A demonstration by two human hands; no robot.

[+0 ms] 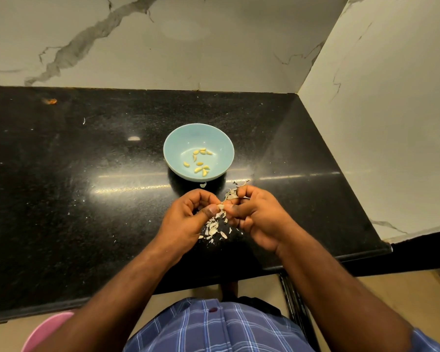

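Note:
A pale seed (221,206) is pinched between the thumbs and fingertips of both hands, just above the black counter. My left hand (188,219) and my right hand (258,217) meet at it, fingers curled. My right hand also holds pale husk bits (231,193) in its curled fingers. Under the hands lies a heap of husk pieces (214,231). Behind them a light blue bowl (178,146) holds several yellow peeled kernels (200,161).
The black granite counter (87,186) runs into a corner of white marble walls (379,110). Its front edge is close to my body. A pink round object (43,331) shows below the counter at lower left. Small husk scraps (203,184) lie by the bowl.

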